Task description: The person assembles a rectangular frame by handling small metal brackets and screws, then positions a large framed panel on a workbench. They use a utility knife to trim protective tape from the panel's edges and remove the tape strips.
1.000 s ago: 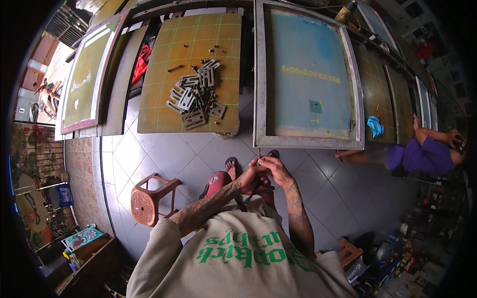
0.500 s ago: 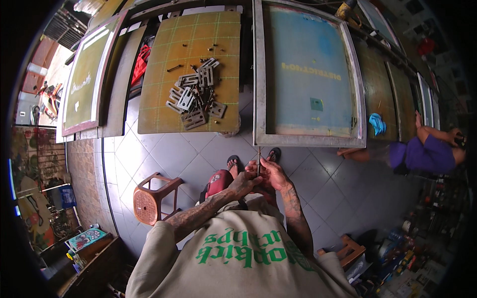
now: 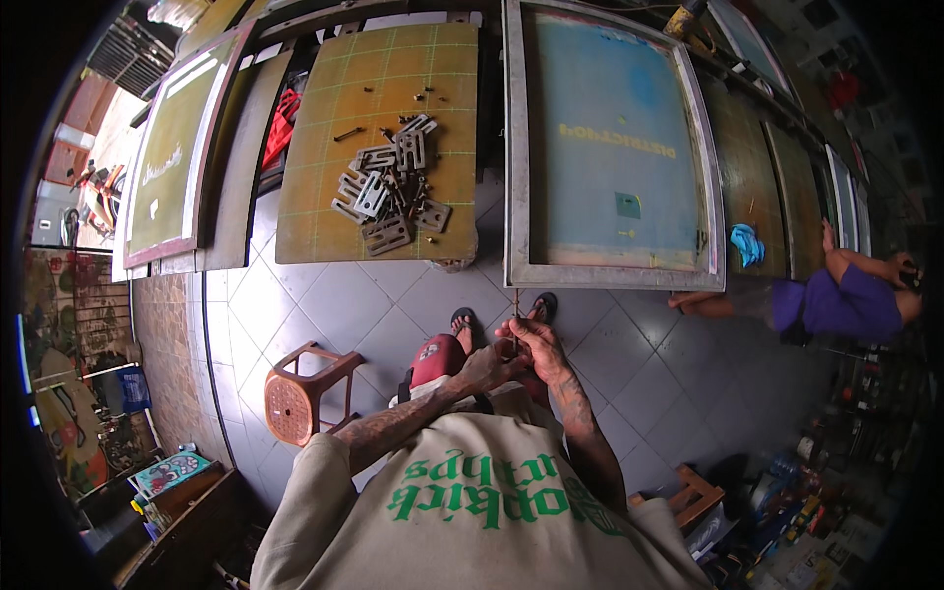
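Observation:
Both my hands work just below the near left corner of a metal-framed printing screen. My right hand pinches a slim metal rod, seen upright and pointing away from me, with its far end at the screen's near edge. Whether that end touches the frame I cannot tell. Closed fingers of my left hand meet the rod's near end, which is mostly hidden. On the board to the left lies a pile of slotted metal brackets, with bolts mixed in and scattered around.
A brown plastic stool stands on the tiled floor at my left. Another screen is at the far left. A blue crumpled cloth lies on a board at right, where a person in purple reaches in. Wooden boxes stand lower left.
My right hand has slid slightly away from me along the rod, its fingers closing around it. My left hand has drawn a little nearer to me. The brackets stay put.

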Action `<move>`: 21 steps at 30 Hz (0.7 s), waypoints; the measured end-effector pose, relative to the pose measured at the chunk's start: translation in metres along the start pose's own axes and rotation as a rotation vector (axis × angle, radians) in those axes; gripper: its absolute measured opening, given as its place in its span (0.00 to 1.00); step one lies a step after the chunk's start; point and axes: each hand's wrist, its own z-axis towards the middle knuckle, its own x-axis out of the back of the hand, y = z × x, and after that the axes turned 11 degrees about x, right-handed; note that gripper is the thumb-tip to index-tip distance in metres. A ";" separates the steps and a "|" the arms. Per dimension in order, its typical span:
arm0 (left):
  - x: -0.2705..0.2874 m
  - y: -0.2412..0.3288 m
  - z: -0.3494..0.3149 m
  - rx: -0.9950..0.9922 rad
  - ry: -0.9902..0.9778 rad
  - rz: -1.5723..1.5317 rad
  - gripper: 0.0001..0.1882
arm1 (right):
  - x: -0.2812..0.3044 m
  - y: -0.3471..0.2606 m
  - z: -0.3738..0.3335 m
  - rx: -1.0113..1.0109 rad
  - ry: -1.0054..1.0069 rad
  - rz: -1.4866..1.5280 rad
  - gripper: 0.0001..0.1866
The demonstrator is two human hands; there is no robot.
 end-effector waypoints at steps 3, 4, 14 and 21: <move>-0.031 -0.043 0.026 -0.266 0.149 0.038 0.22 | -0.003 -0.018 0.000 -0.032 -0.050 -0.129 0.20; -0.016 -0.023 0.013 -0.257 0.056 0.009 0.15 | 0.001 -0.022 0.002 -0.046 -0.083 -0.177 0.20; -0.003 0.008 -0.014 -0.297 -0.089 -0.398 0.20 | 0.023 -0.016 0.011 -0.128 -0.178 0.119 0.18; -0.038 -0.007 0.009 -0.011 -0.022 -0.116 0.35 | -0.003 -0.018 0.008 0.027 0.074 -0.233 0.12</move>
